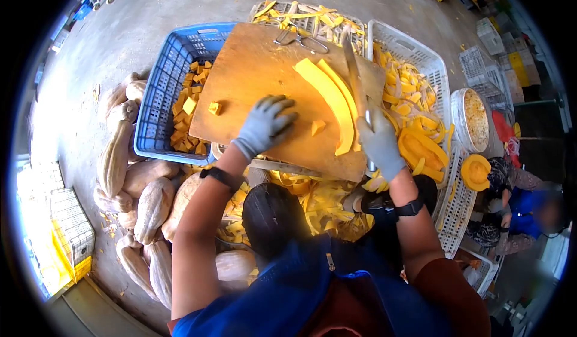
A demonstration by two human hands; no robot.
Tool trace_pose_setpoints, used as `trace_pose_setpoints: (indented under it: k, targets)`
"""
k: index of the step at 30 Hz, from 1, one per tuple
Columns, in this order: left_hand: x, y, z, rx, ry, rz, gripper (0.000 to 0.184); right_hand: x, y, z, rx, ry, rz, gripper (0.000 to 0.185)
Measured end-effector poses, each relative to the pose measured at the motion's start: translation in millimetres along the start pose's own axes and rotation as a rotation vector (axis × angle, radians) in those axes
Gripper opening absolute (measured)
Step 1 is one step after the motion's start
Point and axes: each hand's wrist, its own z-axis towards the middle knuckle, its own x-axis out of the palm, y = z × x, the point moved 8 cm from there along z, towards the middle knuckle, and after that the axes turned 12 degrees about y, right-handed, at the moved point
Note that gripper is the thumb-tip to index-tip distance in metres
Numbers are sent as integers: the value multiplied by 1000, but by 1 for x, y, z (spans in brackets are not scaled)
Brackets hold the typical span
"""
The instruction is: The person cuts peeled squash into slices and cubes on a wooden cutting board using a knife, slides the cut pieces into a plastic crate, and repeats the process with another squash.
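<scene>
My left hand (265, 126), in a grey glove, lies on the wooden board (246, 66) with its fingers spread and nothing in them. At the board's right side my right hand (381, 140), also gloved, is closed around the handle of a knife (354, 75), whose blade points away from me. Just left of the blade are a wide pumpkin strip (327, 96) and a thinner strip (341, 87). A small pumpkin piece (318, 127) lies between my hands, and another chunk (215, 108) sits near the board's left edge. Peelers or scissors-like metal handles (300, 40) rest at the far edge.
A blue crate (157, 90) with pumpkin cubes stands left of the board, a white crate (442, 66) with peels at right. Whole pumpkins (155, 211) lie on the floor at left. A round tub (475, 120) and a seated person (523, 214) are at right.
</scene>
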Motion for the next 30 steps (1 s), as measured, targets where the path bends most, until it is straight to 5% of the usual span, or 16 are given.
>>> trace_pose_setpoints:
  k: [3,6,7,11,14,17,18,20,22,25,30]
  targets:
    - [45,-45,32,317,164,54,24,-24,-62,-22,50,-37,-111,42]
    - [78,-46,48,306,335,33,21,-17,-74,-39,63,63,-171,45]
    - [67,-37,47,302,234,68,20,-8,-76,-49,113,114,-136,46]
    - [27,61,-5,-135,99,98,28,25,-49,-81,280,181,166,48]
    - [-5,130,-70,-529,80,202,40,53,-33,-93,185,241,125,47]
    - [-46,141,-82,-930,89,637,52,73,-19,-100,-181,200,108,42]
    - [-56,131,-71,-1001,43,679,53,69,-12,-99,-79,288,155,43]
    - [-43,121,-37,-817,17,423,62,56,-1,-101,119,471,249,45]
    - [-1,88,-4,-783,149,-390,86,42,-5,-90,-69,320,189,39]
    - [22,43,23,-804,416,120,106,15,-10,-51,-102,180,115,37]
    - [27,48,33,-678,370,51,100,0,-39,53,-123,160,-167,40]
